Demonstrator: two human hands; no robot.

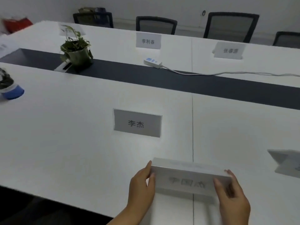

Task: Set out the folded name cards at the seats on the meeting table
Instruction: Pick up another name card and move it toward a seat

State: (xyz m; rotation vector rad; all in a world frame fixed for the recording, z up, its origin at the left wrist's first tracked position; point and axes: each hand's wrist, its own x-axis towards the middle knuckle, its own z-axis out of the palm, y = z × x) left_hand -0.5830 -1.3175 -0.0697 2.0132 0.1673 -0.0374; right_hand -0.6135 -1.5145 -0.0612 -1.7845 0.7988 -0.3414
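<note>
White name card [190, 179] between 2 hands, left hand [142, 187], right hand [230, 192]

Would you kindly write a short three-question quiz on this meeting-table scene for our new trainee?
1. True or false: both hands hold one name card.
2. What stands on the dark centre strip beside the potted plant? A) power strip B) laptop C) kettle
3. Fill in: the held card sits nearest the table's ____ edge.

Key: 1 true, left hand and right hand grip its ends; 2 A, power strip; 3 near.
</note>
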